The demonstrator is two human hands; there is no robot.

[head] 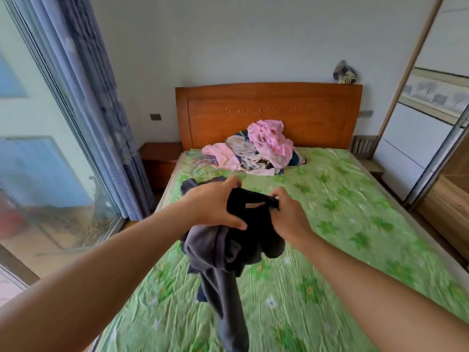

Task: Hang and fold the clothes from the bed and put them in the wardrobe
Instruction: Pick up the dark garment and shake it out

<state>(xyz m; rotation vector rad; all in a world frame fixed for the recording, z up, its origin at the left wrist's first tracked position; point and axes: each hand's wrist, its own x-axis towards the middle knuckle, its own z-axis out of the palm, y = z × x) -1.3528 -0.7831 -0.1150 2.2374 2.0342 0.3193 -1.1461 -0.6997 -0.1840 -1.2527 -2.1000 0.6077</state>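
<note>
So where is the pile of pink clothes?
In the head view, the clothes pile lies far up the bed, by the wooden headboard, hangers at its left.

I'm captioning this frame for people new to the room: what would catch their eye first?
First the dark garment held up mid-frame, gripped near its top by the left hand and the right hand, its length dangling over the green flowered bedspread. Behind it, a pile of pink and pale clothes lies by the wooden headboard.
</note>
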